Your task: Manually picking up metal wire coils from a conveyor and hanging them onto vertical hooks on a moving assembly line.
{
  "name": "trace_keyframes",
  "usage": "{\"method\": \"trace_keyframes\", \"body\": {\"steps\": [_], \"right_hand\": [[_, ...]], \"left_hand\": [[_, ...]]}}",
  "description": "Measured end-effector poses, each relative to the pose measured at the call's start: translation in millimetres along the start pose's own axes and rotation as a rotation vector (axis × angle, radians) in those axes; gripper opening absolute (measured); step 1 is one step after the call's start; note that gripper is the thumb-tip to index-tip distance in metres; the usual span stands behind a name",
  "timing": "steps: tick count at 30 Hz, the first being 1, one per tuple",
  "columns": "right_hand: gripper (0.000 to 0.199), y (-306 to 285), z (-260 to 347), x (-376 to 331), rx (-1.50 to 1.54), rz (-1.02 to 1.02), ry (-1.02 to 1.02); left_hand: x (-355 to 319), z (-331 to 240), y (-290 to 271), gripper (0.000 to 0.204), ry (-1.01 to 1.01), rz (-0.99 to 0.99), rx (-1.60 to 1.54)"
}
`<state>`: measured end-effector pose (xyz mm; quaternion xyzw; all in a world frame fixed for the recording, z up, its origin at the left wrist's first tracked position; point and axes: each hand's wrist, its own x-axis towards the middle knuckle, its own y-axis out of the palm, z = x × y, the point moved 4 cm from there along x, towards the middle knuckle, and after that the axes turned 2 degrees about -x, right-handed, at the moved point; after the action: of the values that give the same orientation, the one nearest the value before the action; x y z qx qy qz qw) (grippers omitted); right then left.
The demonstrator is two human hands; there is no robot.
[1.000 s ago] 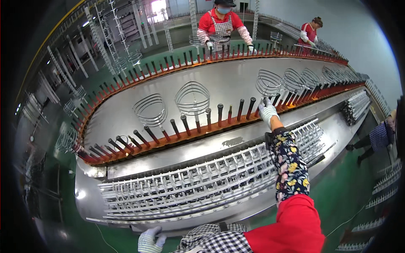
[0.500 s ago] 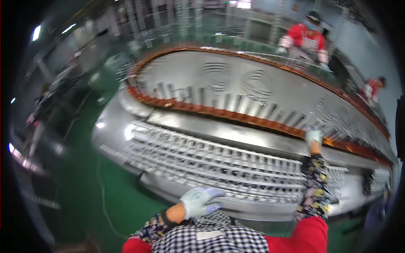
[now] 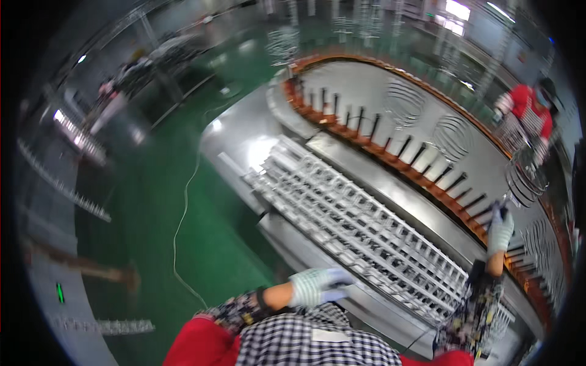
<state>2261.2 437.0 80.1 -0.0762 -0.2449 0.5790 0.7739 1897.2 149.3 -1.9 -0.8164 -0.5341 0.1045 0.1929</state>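
My left hand (image 3: 320, 287), in a pale striped work glove with bluish fingertips, hovers by the near edge of the metal table (image 3: 290, 247). Its fingers stretch out apart, with nothing in them. Across the table, my right hand (image 3: 500, 232), gloved alike, reaches to the orange-brown conveyor track (image 3: 390, 155). Its fingers are drawn together beside the dark upright pegs (image 3: 455, 182) along the track. Blur hides what, if anything, they pinch. Just beyond that hand are curved wire pieces (image 3: 526, 177).
Rows of pale slotted strips (image 3: 360, 222) cover the table between my hands. Wire coils (image 3: 453, 139) lie on the metal surface inside the track loop. A co-worker (image 3: 528, 113) in red stands across the track. A thin cable (image 3: 179, 229) crosses the green floor.
The view has swung left, so the table and track appear farther right and more steeply slanted. My right hand still reaches to the track; my left stays extended near the table edge.
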Motion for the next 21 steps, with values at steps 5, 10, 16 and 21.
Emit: {"method": "trace_keyframes", "body": {"steps": [5,10,16,21], "right_hand": [[0.019,109.9,88.5,-240.6,-0.182,0.719,-0.192],[0.022,157.2,118.2,-316.7,-0.191,0.742,-0.472],[0.039,148.3,98.9,-300.5,-0.673,0.367,-0.628],[0.024,141.6,43.3,-296.3,-1.048,0.585,-0.327]], "left_hand": [[35.8,-8.6,15.0,0.063,0.219,-0.314,-0.279],[2.8,9.8,-9.1,0.029,-0.019,-0.248,-0.693],[-84.3,153.6,-179.1,0.02,-0.297,-0.86,-0.24],[-48.6,161.2,-229.0,0.056,-0.705,-0.645,0.064]]}}
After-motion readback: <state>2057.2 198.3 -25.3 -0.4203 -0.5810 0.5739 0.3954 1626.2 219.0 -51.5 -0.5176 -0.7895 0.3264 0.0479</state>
